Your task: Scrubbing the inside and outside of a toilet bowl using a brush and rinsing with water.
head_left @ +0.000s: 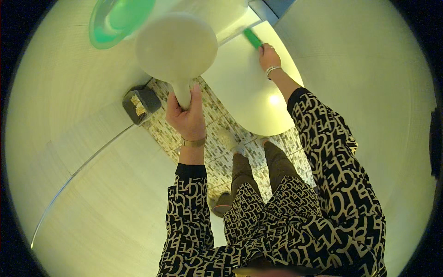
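Note:
In my left hand is a pale, round-headed dipper, its short handle between my thumb and fingers. Its wide head hangs in front of the wall side, left of a smooth, pale toilet lid, which is down. My right hand is closed on a slim green brush, held over the far part of the lid near the hinge end. Motion blurs the brush, and I cannot tell whether it touches the lid. Left of the dipper, a translucent green basin is partly cut off by the frame's top.
A grey waste bin with crumpled paper in it stands at the left. Mosaic-patterned tiles cover the floor beneath my feet. A dark object, perhaps a slipper, lies beside my legs. Pale walls close in on both sides.

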The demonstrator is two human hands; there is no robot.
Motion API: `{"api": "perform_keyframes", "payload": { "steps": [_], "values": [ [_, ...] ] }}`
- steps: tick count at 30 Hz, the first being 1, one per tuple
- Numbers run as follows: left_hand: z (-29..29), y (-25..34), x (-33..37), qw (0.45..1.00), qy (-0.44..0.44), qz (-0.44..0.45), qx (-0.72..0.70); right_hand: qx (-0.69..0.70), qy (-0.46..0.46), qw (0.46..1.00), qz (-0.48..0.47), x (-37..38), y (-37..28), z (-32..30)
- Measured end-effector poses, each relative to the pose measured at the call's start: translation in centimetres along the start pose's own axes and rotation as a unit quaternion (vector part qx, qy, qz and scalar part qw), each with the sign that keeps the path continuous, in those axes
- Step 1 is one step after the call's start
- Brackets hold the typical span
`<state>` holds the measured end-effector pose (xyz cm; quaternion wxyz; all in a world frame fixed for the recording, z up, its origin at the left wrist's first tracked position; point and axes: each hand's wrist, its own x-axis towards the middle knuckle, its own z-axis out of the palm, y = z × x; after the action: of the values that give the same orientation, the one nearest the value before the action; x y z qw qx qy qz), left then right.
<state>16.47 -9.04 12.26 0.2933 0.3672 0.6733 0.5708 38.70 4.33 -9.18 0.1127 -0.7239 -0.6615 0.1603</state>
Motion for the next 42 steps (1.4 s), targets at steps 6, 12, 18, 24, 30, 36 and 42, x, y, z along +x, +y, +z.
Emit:
{"api": "perform_keyframes", "payload": {
  "steps": [6, 12, 18, 24, 30, 36, 42],
  "values": [
    [0.9, 1.6, -1.0, 0.999, 0.016, 0.007, -0.035, 0.57, 0.014, 0.791, 0.222, 5.1, -11.1, -5.5],
    [3.1, 4.1, -0.9, 0.999, 0.009, 0.013, -0.043, 0.719, 0.095, 0.66, 0.195, 3.5, -21.4, -8.9],
    [1.4, 4.1, -0.2, 0.999, 0.019, 0.045, -0.017, 0.528, 0.172, 0.831, 0.035, 3.8, -18.6, -10.4],
    [-1.4, 5.1, 1.1, 0.997, 0.029, 0.039, -0.056, 0.004, 0.028, 0.995, -0.099, 10.3, -22.1, -22.3],
    [-0.2, 6.2, 1.6, 0.994, 0.038, 0.099, -0.028, -0.124, -0.041, 0.978, -0.163, 13.9, -23.3, -22.9],
    [-1.4, 5.8, 2.1, 0.995, 0.03, 0.076, -0.051, -0.103, -0.11, 0.954, -0.259, 9.8, -26.5, -21.9],
    [1.4, 6.9, 1.6, 0.989, 0.027, 0.126, -0.076, -0.167, -0.029, 0.96, -0.223, 18.7, -24.5, -22.3]
  ]
}}
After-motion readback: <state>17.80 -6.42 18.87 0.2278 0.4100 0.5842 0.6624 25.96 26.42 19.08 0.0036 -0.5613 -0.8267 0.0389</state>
